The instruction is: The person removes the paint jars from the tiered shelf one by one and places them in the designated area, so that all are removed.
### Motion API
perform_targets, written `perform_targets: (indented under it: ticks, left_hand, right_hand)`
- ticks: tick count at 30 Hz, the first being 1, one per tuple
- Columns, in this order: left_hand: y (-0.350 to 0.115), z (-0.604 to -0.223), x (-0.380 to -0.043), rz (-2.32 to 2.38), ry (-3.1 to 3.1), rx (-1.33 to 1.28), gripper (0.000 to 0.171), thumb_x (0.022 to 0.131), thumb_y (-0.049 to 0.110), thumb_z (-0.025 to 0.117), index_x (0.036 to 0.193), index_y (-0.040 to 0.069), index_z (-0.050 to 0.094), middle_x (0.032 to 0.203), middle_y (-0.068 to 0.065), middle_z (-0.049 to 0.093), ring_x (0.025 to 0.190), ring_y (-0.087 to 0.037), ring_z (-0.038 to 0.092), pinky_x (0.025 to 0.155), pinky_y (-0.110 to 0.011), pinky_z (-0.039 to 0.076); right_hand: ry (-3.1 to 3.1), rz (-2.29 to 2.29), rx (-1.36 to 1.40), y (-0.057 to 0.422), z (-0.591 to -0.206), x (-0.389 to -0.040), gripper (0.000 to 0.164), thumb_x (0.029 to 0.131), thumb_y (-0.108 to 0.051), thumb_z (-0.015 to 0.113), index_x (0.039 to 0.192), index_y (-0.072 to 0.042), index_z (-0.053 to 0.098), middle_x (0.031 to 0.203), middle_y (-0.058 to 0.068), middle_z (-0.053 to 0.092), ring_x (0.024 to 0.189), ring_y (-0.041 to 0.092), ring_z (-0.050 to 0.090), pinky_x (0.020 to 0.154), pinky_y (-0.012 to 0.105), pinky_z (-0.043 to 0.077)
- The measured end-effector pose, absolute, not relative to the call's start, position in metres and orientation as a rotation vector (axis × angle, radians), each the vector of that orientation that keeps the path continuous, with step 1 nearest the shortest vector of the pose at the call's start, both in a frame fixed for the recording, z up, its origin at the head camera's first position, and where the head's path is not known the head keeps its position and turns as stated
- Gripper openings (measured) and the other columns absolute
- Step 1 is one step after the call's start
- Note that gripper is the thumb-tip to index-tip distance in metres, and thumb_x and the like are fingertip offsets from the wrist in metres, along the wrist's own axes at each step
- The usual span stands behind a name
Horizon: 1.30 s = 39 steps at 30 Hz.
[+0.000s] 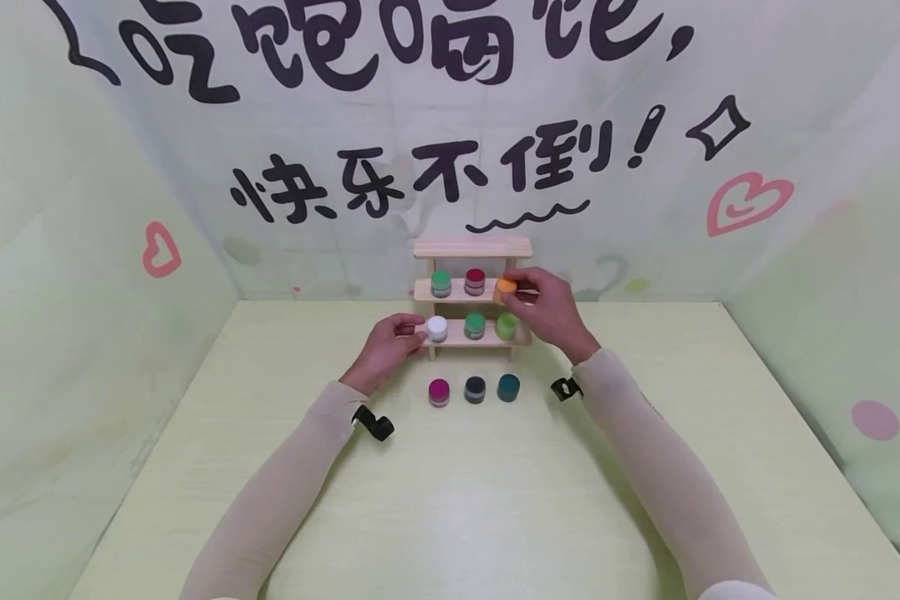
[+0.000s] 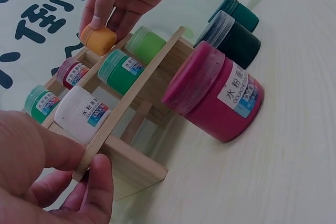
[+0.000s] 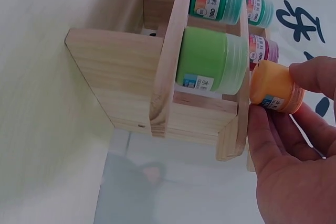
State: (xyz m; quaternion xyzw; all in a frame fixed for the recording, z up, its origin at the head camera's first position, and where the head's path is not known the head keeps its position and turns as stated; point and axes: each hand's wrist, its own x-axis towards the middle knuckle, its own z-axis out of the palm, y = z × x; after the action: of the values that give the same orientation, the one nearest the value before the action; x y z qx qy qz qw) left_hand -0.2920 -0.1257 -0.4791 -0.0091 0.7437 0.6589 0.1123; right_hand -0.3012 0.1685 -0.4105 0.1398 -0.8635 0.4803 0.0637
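My right hand (image 1: 551,308) holds an orange paint jar (image 3: 275,86) between thumb and fingers, at the right end of the middle shelf of a small wooden tiered rack (image 1: 472,248). The left hand (image 2: 47,166) pinches the left end of the lowest shelf, beside a white paint jar (image 2: 81,114). To the right of that jar, on the same shelf, sit a green jar (image 1: 475,326) and a light green jar (image 3: 210,61). Another green jar (image 1: 441,284) and a dark red jar (image 1: 475,282) share the middle shelf with the orange one.
In front of the rack, a magenta jar (image 1: 438,392), a dark grey-looking jar (image 1: 475,389) and a teal jar (image 1: 508,387) stand in a row on the pale table (image 1: 450,500). Behind the rack rises a cloth backdrop (image 1: 345,267) with black lettering.
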Motion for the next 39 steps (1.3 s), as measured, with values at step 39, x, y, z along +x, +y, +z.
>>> perform_targets:
  ticks: [39]
  left_hand:
    - [-0.124,-0.478,-0.292,1.949,2.188,-0.033,0.035,0.103,0.004,0.066,0.137,0.001,0.061,0.126,-0.015,0.052,0.109,-0.022,0.060,0.103,-0.036,0.063]
  right_hand:
    - [-2.535,1.438,0.968,0.142,-0.440,-0.238,0.030,0.093,-0.003,0.079,0.122,-0.005,0.073,0.119,0.008,0.071,0.105,0.023,0.073,0.089,0.033,0.067]
